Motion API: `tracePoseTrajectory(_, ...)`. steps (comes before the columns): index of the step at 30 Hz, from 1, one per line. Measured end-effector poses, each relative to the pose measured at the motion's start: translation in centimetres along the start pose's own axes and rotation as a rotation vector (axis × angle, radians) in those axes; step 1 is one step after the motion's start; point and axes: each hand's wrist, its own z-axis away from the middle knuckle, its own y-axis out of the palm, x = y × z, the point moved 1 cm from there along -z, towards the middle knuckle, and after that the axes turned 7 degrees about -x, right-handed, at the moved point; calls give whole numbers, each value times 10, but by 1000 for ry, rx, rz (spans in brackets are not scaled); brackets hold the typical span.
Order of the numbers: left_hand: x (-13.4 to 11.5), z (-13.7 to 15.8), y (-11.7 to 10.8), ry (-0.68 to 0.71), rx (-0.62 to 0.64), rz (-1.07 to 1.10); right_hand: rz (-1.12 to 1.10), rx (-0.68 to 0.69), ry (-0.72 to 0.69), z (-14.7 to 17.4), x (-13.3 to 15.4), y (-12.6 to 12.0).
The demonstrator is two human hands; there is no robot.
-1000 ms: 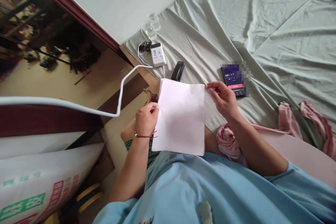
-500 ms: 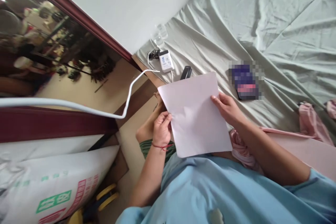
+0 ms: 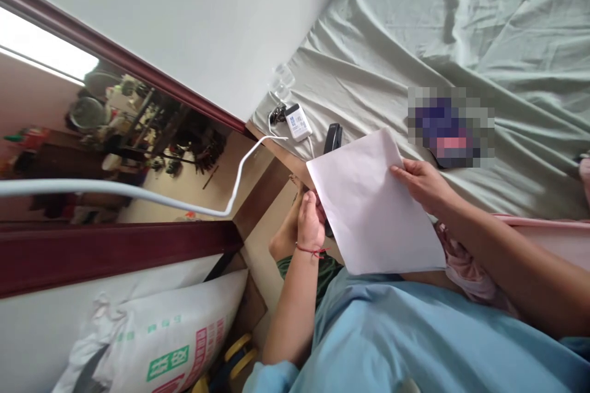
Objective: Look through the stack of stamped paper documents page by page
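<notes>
A blank white sheet of paper [image 3: 375,209] is held tilted above my lap. My right hand [image 3: 426,184] pinches its upper right edge, thumb on top and the other fingers underneath. Beside the sheet's left edge is my left hand [image 3: 312,221], a red string on its wrist. Its fingers are curled and partly hidden, and whether they touch the paper I cannot tell. Just beyond the paper's top edge lies a black stapler [image 3: 332,137], its near end covered by the sheet.
A white adapter box [image 3: 298,121] with a cable and small clear containers [image 3: 282,78] lie on the grey-green bedsheet [image 3: 382,55]. Right of the paper is a blurred phone-like object [image 3: 445,132]. A white cable [image 3: 184,204] crosses at left, above a printed white sack [image 3: 184,331].
My left hand has come off the front of the paper's left edge and now sits beside it. The view has shifted, and the right hand keeps its pinch on the sheet.
</notes>
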Motion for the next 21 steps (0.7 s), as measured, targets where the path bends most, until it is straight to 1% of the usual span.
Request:
tracePoseTrajectory(2,-5,-10,8,15,20,-21,1,-5,-8,0,0,0)
tracePoseTrajectory(4,-7,-18,15,79,19,-85,5,-1,-26,-1,0,0)
tracePoseTrajectory(7,-5,-25,22,191,-12,-193,50,15,-63,-3,0,-1)
tracePoseTrajectory(9,0,-26,23,218,-42,-214,102,20,-92,-3,-1,-2)
tracePoseTrajectory(11,6,-25,22,224,-60,-210,176,-7,-145,-3,0,-2)
tracePoseTrajectory(16,19,-28,14,189,-94,-197,415,-153,-310,-3,2,-5)
tracePoseTrajectory(18,23,-30,13,174,-110,-215,473,-174,-333,-5,2,-7)
tracePoseTrajectory(21,28,-34,13,178,-115,-248,494,-177,-322,-8,0,-9)
